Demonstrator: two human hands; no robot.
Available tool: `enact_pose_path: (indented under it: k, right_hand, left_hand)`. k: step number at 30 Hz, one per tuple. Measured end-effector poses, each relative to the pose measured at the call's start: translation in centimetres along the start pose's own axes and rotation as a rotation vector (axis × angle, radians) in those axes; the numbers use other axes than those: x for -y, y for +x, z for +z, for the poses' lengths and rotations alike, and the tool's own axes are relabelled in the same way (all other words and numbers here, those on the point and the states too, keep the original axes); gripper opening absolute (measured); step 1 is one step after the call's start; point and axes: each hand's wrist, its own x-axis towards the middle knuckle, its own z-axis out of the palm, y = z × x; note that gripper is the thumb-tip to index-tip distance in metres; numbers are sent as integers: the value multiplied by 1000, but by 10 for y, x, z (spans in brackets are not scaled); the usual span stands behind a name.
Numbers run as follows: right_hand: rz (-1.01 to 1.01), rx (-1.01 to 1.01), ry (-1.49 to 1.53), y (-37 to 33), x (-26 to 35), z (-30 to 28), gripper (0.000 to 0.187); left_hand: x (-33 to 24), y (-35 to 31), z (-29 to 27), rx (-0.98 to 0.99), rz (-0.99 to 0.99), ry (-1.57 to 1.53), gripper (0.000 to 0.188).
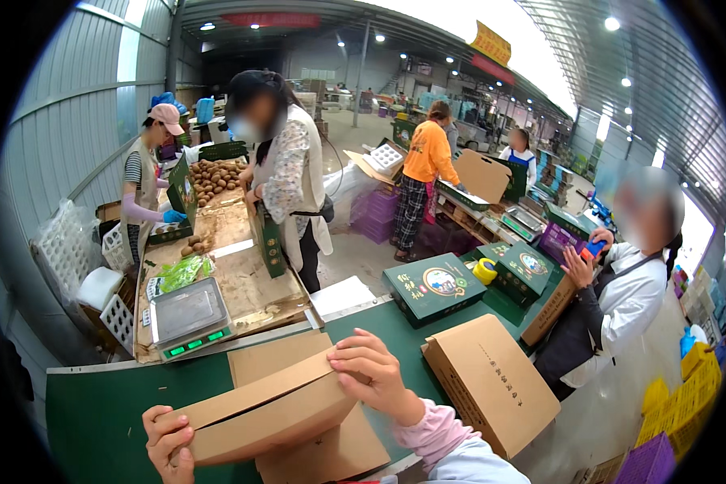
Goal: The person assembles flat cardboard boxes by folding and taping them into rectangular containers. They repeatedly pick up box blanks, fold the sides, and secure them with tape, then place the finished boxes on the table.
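Observation:
A brown cardboard box (270, 419) is tilted up between my two hands, with a dark slit along its upper edge and flaps spread out behind and below it. My left hand (169, 442) grips its left end, fingers curled over the edge. At the right upper corner, my right hand (375, 373) is closed over the cardboard, its pink cuff showing. Just right of my right hand lies a closed brown carton (496, 383). Beyond it stands a printed dark green gift box (434, 289).
The green bench top (105, 407) runs across in front of me. A weighing scale (189, 316) stands on a wooden table with kiwifruit (214, 179). Several co-workers are nearby; one at the right holds a tape dispenser (593, 248). Yellow crates (686, 403) stand at the right.

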Motion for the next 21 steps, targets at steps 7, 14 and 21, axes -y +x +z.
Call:
enact_pose_path:
  k: [7, 14, 21]
  right_hand:
    - [-140, 681, -387, 29, 61, 16, 89]
    - [-318, 859, -264, 60, 81, 61, 87]
    - [-317, 860, -320, 63, 76, 61, 81]
  left_hand:
    - [-7, 5, -7, 149, 62, 23, 51]
    - [4, 4, -14, 182, 73, 35, 50]
    - [43, 3, -9, 198, 257, -91, 63]
